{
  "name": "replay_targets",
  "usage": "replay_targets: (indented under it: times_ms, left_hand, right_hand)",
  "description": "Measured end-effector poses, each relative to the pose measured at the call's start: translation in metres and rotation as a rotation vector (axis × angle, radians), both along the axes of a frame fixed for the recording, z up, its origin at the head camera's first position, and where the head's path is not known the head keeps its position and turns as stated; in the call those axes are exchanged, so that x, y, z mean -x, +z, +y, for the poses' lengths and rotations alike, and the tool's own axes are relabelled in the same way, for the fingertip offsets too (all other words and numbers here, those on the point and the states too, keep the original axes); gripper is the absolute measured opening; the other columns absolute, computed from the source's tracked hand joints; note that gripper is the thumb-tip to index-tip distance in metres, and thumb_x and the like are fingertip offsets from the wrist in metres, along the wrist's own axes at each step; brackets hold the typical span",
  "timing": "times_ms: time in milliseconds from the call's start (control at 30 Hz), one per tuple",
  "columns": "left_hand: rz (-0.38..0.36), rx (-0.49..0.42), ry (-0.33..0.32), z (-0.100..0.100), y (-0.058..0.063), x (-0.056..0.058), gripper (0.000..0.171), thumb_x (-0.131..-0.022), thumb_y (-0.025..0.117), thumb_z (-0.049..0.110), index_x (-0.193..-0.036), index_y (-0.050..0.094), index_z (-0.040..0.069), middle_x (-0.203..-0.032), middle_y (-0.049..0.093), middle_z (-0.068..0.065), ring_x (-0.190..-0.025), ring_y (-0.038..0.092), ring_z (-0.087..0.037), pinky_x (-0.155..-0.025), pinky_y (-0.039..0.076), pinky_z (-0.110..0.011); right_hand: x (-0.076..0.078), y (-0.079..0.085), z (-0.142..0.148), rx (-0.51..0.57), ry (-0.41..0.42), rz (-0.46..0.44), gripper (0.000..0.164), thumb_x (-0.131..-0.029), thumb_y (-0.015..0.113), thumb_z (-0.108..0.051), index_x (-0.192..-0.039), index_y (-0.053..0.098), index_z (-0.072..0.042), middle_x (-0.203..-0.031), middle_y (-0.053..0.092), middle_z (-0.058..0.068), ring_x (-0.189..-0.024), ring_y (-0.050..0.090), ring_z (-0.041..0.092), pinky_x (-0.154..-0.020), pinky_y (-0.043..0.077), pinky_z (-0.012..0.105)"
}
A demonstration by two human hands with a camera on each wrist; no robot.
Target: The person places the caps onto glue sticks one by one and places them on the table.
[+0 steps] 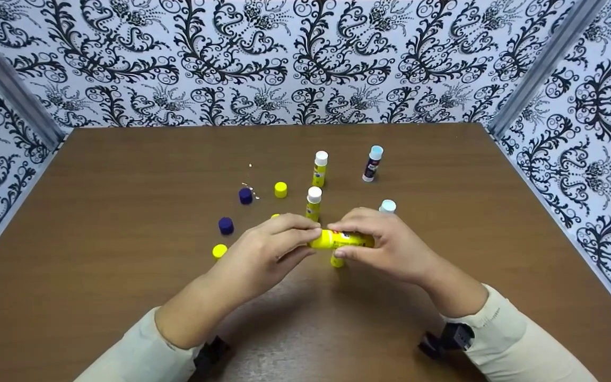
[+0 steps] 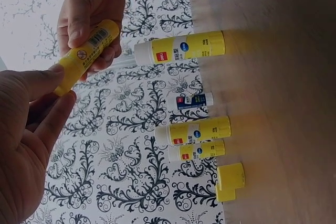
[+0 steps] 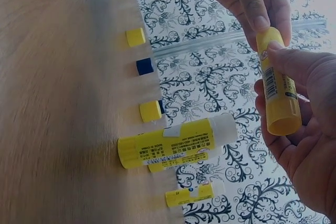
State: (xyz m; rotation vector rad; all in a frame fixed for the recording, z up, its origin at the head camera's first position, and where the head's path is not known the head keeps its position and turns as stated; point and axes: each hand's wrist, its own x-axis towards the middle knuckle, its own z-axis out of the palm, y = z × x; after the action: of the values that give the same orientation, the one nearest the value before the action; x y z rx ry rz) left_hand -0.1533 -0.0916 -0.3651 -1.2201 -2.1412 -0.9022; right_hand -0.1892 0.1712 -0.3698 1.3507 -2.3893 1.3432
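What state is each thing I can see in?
Held yellow glue stick: lifted, capped, tightness unclear
Left grip: pinching its capped end
Right grip: holding its body
Standing yellow glue sticks: upright, uncapped
Navy glue stick: upright, uncapped
Pale-topped stick: mostly hidden
Yellow caps: loose
Navy caps: loose

Shows smooth plastic on the held glue stick (image 1: pixel 353 240), faintly glossy wood on the worktop (image 1: pixel 141 212), matt cloth on the sleeves (image 1: pixel 520 339).

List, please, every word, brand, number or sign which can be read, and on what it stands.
"deli": red label on the nearest standing glue stick.
"MADE IN CHINA": same stick, right wrist view.
Crossed-out round sign: held yellow glue stick.
Chinese characters, smaller print and the text on the dark blue stick: too small or blurred to read.
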Motion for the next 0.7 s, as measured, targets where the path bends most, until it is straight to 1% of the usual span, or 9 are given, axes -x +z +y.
replay_targets:
  times_ms: [200, 333, 500, 700]
  left_hand:
    - [-0.003, -0.043, -0.028, 0.0035, -0.0024, -0.0002, 0.031, -0.086, 0.083, 0.005, -0.116, 0.077, 0.002, -0.116, 0.073, -0.008, -0.104, 0.074, -0.018, -0.095, 0.058, -0.017]
    - [0.008, -0.069, -0.034, 0.0039, -0.0024, -0.0005, 0.033, -0.084, 0.084, 0.003, -0.116, 0.077, 0.001, -0.114, 0.074, -0.009, -0.103, 0.074, -0.019, -0.094, 0.059, -0.018]
    - [0.018, -0.075, -0.041, 0.004, -0.0011, -0.0014, 0.034, -0.083, 0.084, 0.002, -0.116, 0.077, 0.0, -0.115, 0.074, -0.01, -0.103, 0.075, -0.02, -0.094, 0.059, -0.019]
    - [0.011, -0.076, -0.041, 0.0045, -0.0004, -0.0019, 0.034, -0.083, 0.084, 0.002, -0.116, 0.077, -0.001, -0.114, 0.074, -0.01, -0.103, 0.075, -0.021, -0.094, 0.059, -0.018]
  right_hand:
    - [-0.0032, 0.0017, -0.0002, 0.015, -0.01, 0.039, 0.035, -0.087, 0.083, -0.007, -0.121, 0.077, -0.007, -0.108, 0.076, 0.005, -0.093, 0.065, 0.016, -0.072, 0.056, 0.021]
    - [-0.006, 0.0031, -0.0018, 0.022, -0.016, 0.036, 0.033, -0.088, 0.083, -0.009, -0.12, 0.077, -0.007, -0.107, 0.076, 0.004, -0.092, 0.065, 0.015, -0.07, 0.055, 0.021]
    - [-0.0088, 0.006, -0.0028, 0.032, -0.022, 0.03, 0.032, -0.087, 0.083, -0.009, -0.119, 0.078, -0.008, -0.106, 0.076, 0.004, -0.09, 0.065, 0.015, -0.069, 0.055, 0.021]
    - [-0.0102, 0.0078, -0.0029, 0.03, -0.021, 0.037, 0.032, -0.087, 0.083, -0.009, -0.118, 0.078, -0.008, -0.105, 0.076, 0.004, -0.089, 0.064, 0.014, -0.067, 0.054, 0.02]
